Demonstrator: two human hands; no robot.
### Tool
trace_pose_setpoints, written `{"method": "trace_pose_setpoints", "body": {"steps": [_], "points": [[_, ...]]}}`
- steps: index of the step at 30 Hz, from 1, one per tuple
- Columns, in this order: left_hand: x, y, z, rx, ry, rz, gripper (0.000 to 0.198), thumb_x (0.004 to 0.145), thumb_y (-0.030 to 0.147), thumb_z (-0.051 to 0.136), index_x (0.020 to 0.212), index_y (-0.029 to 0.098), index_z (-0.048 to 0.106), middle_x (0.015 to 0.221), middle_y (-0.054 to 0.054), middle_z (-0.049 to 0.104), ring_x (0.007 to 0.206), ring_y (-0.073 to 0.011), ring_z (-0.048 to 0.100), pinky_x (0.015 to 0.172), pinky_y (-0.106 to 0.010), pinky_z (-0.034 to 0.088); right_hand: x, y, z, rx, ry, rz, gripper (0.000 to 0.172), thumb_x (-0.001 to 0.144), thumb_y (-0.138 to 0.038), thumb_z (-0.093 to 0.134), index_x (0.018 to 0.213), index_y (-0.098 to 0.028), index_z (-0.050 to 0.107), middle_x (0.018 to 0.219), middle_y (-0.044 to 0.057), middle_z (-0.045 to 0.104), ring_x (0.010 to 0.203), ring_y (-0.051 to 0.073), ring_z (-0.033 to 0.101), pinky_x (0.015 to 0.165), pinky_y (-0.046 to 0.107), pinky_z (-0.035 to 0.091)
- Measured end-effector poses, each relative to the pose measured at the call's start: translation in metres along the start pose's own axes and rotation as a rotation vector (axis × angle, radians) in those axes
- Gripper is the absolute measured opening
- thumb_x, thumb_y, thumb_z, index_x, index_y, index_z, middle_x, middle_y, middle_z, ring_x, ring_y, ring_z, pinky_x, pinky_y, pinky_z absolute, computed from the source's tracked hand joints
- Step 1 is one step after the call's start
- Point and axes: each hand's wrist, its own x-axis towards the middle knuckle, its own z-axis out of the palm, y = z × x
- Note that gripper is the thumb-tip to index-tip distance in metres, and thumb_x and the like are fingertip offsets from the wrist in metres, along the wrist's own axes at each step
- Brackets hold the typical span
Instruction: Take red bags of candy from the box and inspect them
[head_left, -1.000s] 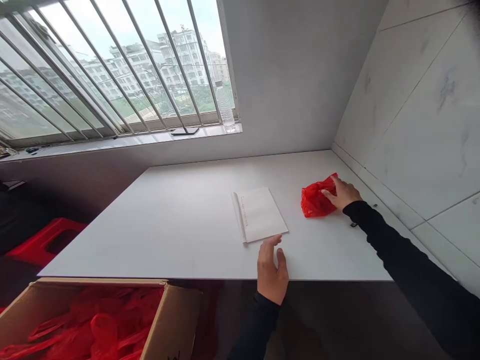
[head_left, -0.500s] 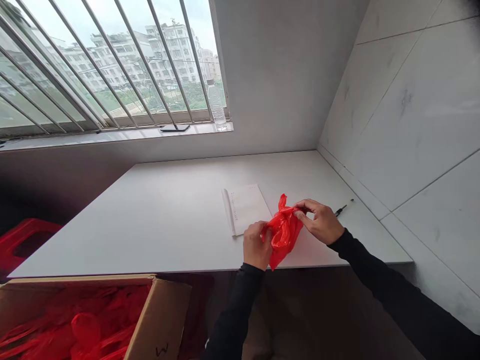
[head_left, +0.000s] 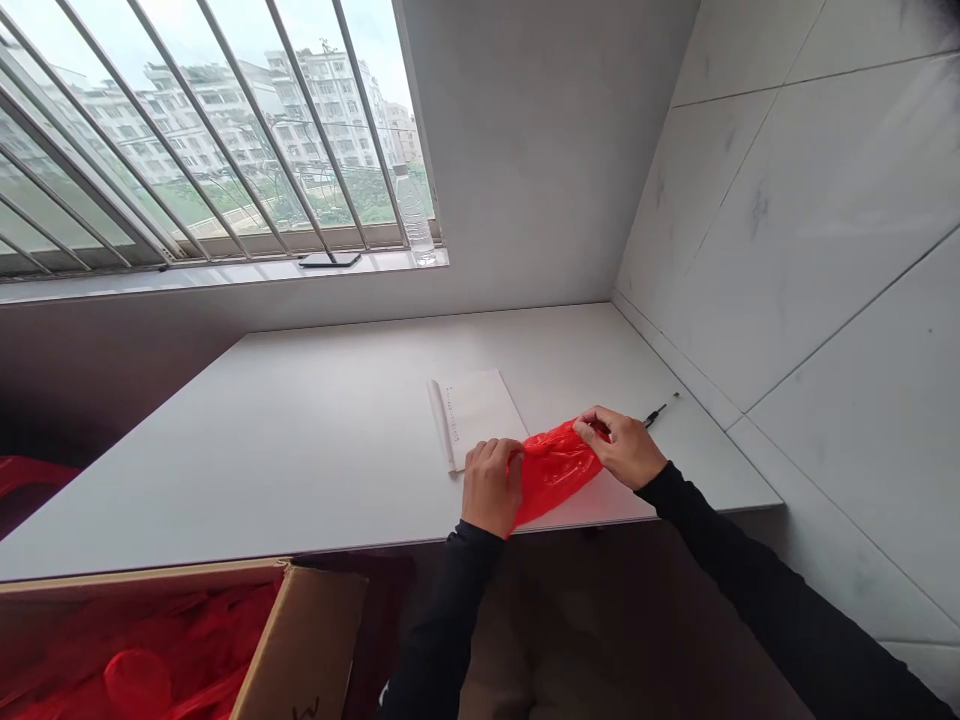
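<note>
The red plastic bag (head_left: pixel 559 470) is pulled wide between two hands, above the near edge of the white worktop (head_left: pixel 337 430). The left hand (head_left: pixel 491 488) has a closed grip on one end, thumb against fingers. The right hand (head_left: pixel 621 447) pinches the other end, and its grip is closed too.

Half a second ago the bag was bunched up, with a bit poking up on top. Now it is flatter and longer, and the hands are a little farther apart.

Just behind the left hand lies a white paper pad (head_left: pixel 480 410). It has a row of tiny marks, too small to read. A thin black pen (head_left: pixel 655 415) lies past the right hand. In front of the worktop is a cardboard box (head_left: pixel 319 630) with red bags (head_left: pixel 142 670) inside. Its side has a dark mark, maybe W or M, partly cut off.
</note>
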Motion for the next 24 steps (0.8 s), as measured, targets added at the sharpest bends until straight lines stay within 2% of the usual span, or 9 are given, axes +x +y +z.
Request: {"method": "trace_pose_setpoints", "body": {"steps": [4, 8, 10, 12, 14, 17, 19, 21, 24], "points": [[0.0, -0.016, -0.024, -0.131, 0.179, -0.149, 0.015, 0.093, 0.022, 0.049, 0.098, 0.022, 0.063, 0.095, -0.006, 0.069, 0.091, -0.0211, 0.063, 0.082, -0.037, 0.05, -0.001, 0.029, -0.013, 0.07, 0.227, 0.127, 0.03, 0.088, -0.049, 0.05, 0.088, -0.021, 0.06, 0.088, 0.008, 0.069, 0.082, 0.023, 0.064, 0.077, 0.04, 0.05], [0.001, -0.001, -0.018, -0.076, 0.057, -0.008, 0.041, 0.085, 0.022, 0.058, 0.126, 0.024, 0.058, 0.112, -0.007, 0.066, 0.108, -0.0252, 0.058, 0.094, -0.044, 0.047, -0.005, 0.013, -0.002, 0.091, 0.108, -0.031, 0.04, 0.085, -0.045, 0.058, 0.118, -0.023, 0.055, 0.112, 0.01, 0.066, 0.108, 0.026, 0.061, 0.095, 0.046, 0.049], [0.002, 0.005, -0.01, -0.012, 0.007, 0.031, 0.033, 0.08, 0.017, 0.061, 0.112, 0.024, 0.066, 0.099, -0.006, 0.068, 0.099, -0.0257, 0.059, 0.092, -0.045, 0.047, -0.004, -0.002, 0.003, 0.041, -0.02, -0.082, 0.04, 0.084, -0.049, 0.06, 0.118, -0.027, 0.059, 0.106, 0.007, 0.069, 0.103, 0.026, 0.062, 0.092, 0.046, 0.048], [0.005, 0.004, -0.009, -0.014, 0.028, 0.018, 0.02, 0.081, 0.014, 0.059, 0.094, 0.024, 0.071, 0.088, -0.005, 0.067, 0.091, -0.0242, 0.059, 0.086, -0.043, 0.049, -0.002, -0.008, 0.003, 0.025, -0.071, -0.079, 0.03, 0.086, -0.053, 0.057, 0.098, -0.027, 0.066, 0.095, 0.005, 0.071, 0.092, 0.024, 0.063, 0.085, 0.042, 0.049], [0.008, -0.002, -0.016, -0.08, 0.116, -0.019, 0.019, 0.085, 0.015, 0.057, 0.091, 0.024, 0.072, 0.09, -0.005, 0.067, 0.092, -0.0228, 0.059, 0.085, -0.04, 0.05, 0.0, -0.003, -0.003, 0.068, 0.047, -0.006, 0.034, 0.088, -0.056, 0.054, 0.083, -0.024, 0.064, 0.085, 0.005, 0.07, 0.083, 0.022, 0.062, 0.079, 0.039, 0.048], [0.012, -0.007, -0.036, -0.109, 0.314, -0.108, 0.02, 0.086, 0.021, 0.059, 0.096, 0.025, 0.075, 0.098, -0.006, 0.064, 0.097, -0.0214, 0.058, 0.084, -0.036, 0.05, -0.001, 0.014, -0.014, 0.202, 0.294, 0.154, 0.036, 0.087, -0.058, 0.053, 0.086, -0.022, 0.058, 0.076, 0.004, 0.064, 0.071, 0.019, 0.059, 0.068, 0.036, 0.047], [0.014, -0.002, -0.049, -0.099, 0.373, -0.183, 0.02, 0.086, 0.024, 0.061, 0.098, 0.026, 0.077, 0.089, -0.005, 0.061, 0.086, -0.0187, 0.057, 0.076, -0.032, 0.05, -0.006, 0.015, -0.019, 0.26, 0.347, 0.189, 0.034, 0.087, -0.056, 0.053, 0.092, -0.022, 0.055, 0.078, 0.004, 0.062, 0.07, 0.02, 0.058, 0.064, 0.036, 0.047], [0.015, 0.008, -0.058, -0.209, 0.3, -0.255, 0.025, 0.088, 0.029, 0.06, 0.107, 0.026, 0.075, 0.072, -0.001, 0.056, 0.067, -0.0141, 0.053, 0.063, -0.027, 0.047, -0.015, 0.002, -0.02, 0.16, 0.442, 0.108, 0.029, 0.086, -0.049, 0.056, 0.1, -0.023, 0.053, 0.092, 0.007, 0.064, 0.083, 0.023, 0.059, 0.072, 0.04, 0.05], [0.014, 0.027, -0.065, -0.528, 0.102, -0.306, 0.03, 0.093, 0.034, 0.052, 0.115, 0.021, 0.069, 0.061, 0.003, 0.053, 0.054, -0.011, 0.049, 0.055, -0.025, 0.045, -0.026, -0.035, -0.017, -0.096, 0.585, -0.217, 0.03, 0.087, -0.032, 0.059, 0.115, -0.025, 0.051, 0.113, 0.01, 0.061, 0.108, 0.028, 0.056, 0.093, 0.048, 0.048]]}}
